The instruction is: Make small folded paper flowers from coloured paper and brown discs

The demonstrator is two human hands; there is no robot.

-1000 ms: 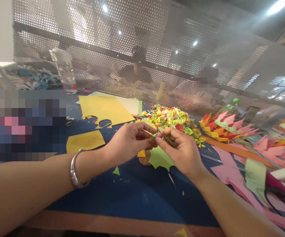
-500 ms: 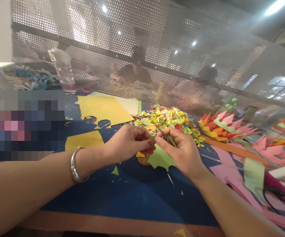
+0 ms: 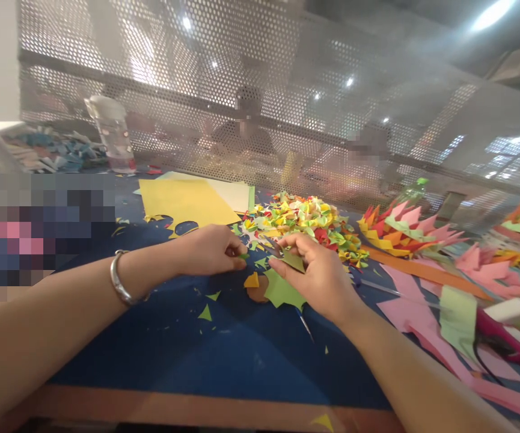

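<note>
My left hand [image 3: 212, 249] is closed in a pinch above the blue tabletop, with a small green paper piece [image 3: 244, 257] at its fingertips. To the right, my right hand [image 3: 320, 276] curls its thumb and fingers around an olive-green paper piece [image 3: 294, 260]; whether a tool is also in it, I cannot tell. Below that hand lies a larger green paper sheet [image 3: 282, 290] with a notched edge. It partly overlaps a round brown piece [image 3: 258, 291], on which a small yellow folded paper [image 3: 251, 280] rests. A thin pointed stick [image 3: 305, 325] pokes out beneath the sheet.
Behind my hands is a heap of colourful folded paper pieces [image 3: 305, 213]. Yellow sheets [image 3: 187, 198] and a clear bottle [image 3: 114, 135] are at the left. Pink paper strips [image 3: 408, 300], spiky paper crowns [image 3: 413, 225] and a magenta tool [image 3: 503, 337] lie right. A perforated screen [image 3: 165, 90] stands behind.
My hands have parted; the left has moved left with a small green piece. The dark slender tool seen earlier in my right hand no longer shows clearly. The larger green sheet sits slightly further left.
</note>
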